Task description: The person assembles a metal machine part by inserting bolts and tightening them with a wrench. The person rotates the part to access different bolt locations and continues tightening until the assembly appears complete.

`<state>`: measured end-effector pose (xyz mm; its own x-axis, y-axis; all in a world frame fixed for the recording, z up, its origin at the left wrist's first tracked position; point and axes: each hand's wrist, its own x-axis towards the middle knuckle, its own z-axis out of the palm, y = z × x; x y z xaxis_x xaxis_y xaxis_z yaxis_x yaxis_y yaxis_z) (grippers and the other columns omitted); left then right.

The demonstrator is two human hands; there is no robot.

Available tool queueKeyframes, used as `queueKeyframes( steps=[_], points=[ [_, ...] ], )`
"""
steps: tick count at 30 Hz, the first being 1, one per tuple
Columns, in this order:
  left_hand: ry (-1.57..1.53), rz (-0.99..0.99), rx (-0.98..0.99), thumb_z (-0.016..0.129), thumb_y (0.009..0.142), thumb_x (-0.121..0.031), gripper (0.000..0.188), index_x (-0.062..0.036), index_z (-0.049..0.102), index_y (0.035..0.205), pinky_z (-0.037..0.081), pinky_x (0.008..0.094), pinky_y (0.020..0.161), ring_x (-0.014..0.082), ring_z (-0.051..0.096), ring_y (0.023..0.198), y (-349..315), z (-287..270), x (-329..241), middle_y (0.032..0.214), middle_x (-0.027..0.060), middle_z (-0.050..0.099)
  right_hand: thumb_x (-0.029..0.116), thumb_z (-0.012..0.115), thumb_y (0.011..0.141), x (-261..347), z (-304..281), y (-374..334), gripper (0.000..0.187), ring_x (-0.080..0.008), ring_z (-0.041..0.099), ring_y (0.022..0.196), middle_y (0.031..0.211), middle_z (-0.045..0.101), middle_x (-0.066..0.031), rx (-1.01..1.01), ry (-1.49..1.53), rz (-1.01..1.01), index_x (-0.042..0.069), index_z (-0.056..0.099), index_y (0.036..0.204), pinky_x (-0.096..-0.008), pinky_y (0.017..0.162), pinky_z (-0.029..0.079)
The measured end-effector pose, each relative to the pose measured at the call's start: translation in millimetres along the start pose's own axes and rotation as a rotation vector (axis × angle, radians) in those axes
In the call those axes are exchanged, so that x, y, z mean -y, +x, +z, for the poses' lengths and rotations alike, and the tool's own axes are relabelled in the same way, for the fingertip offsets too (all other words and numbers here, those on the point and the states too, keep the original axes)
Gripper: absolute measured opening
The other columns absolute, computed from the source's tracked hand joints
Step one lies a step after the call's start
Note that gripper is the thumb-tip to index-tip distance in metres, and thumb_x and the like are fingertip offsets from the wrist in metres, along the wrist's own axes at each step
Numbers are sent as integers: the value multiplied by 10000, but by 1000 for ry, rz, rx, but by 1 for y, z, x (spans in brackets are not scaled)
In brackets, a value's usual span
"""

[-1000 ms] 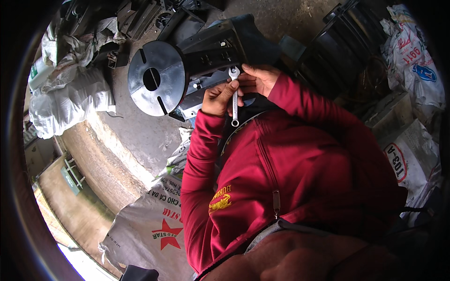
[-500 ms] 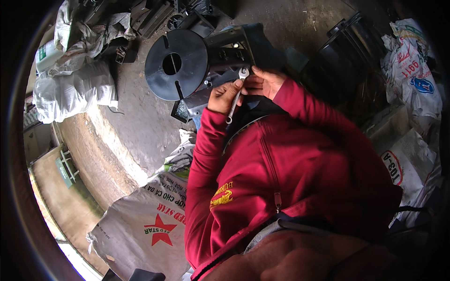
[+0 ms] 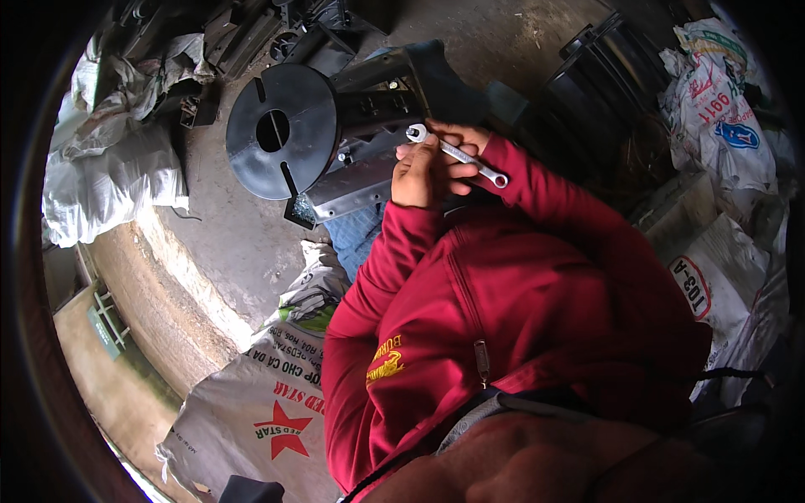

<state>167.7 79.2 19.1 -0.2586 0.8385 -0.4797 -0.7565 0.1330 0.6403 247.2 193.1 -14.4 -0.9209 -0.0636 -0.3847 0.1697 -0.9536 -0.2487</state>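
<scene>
A silver combination wrench (image 3: 457, 153) lies slantwise across my two hands, its jaw end up by my left thumb and its ring end over my right sleeve cuff. My left hand (image 3: 414, 179) is closed on it, thumb pressed near the jaw. My right hand (image 3: 470, 135) is close behind the wrench, fingers stretched leftward and partly hidden; whether it touches the tool I cannot tell. Just left of the hands is a dark metal frame (image 3: 356, 180) with a bolt on it. A round black slotted disc (image 3: 310, 126) is attached at its left end.
A small black tray of metal hardware (image 3: 298, 211) sits below the disc. White sacks lie at left (image 3: 117, 184), lower left (image 3: 239, 402) and right (image 3: 725, 117). Black metal parts (image 3: 314, 42) stand on the floor at the top, and dark containers (image 3: 599, 75) at upper right.
The wrench has swung from near upright to a slant, its ring end now toward the right sleeve. My hands have come together and overlap. The whole view has shifted slightly.
</scene>
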Motion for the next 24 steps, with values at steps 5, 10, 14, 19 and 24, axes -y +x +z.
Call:
queueKeyframes(
  steps=[5, 10, 14, 19, 24],
  points=[
    [85, -15, -54, 391, 925, -316, 389, 38, 530, 1008, 484, 237, 435, 209, 639, 649, 3, -8, -4, 887, 187, 634, 399, 434, 910, -4, -5, 2, 451, -110, 463, 430, 568, 529, -10, -20, -51, 10, -18, 565, 1023, -259, 412, 409],
    [170, 5, -52, 465, 910, -286, 312, 7, 574, 898, 431, 208, 422, 122, 520, 442, -4, -15, -14, 678, 107, 617, 424, 465, 886, -7, 7, 0, 425, -180, 513, 506, 591, 489, -11, 10, -53, -62, 18, 579, 941, -363, 515, 453],
    [259, 37, -2, 478, 912, -275, 314, 6, 590, 825, 372, 192, 366, 102, 481, 375, -7, -25, -20, 625, 103, 613, 441, 491, 867, -10, 7, 4, 485, -147, 508, 549, 633, 492, -5, -125, -94, -117, -2, 571, 1049, -328, 557, 453],
    [366, 9, -6, 490, 907, -282, 311, -13, 597, 796, 344, 182, 352, 83, 454, 360, -8, -26, -28, 593, 72, 602, 426, 518, 858, -9, 4, 4, 434, -154, 551, 649, 739, 571, -41, -134, -68, -149, 22, 581, 1000, -320, 676, 474],
    [433, -22, -34, 513, 897, -289, 312, -29, 608, 752, 290, 185, 353, 62, 410, 356, -8, -35, -35, 552, 28, 572, 387, 531, 862, -11, 4, 4, 371, -170, 568, 784, 892, 610, -90, -132, -35, -178, 39, 574, 981, -356, 785, 465]
  ],
)
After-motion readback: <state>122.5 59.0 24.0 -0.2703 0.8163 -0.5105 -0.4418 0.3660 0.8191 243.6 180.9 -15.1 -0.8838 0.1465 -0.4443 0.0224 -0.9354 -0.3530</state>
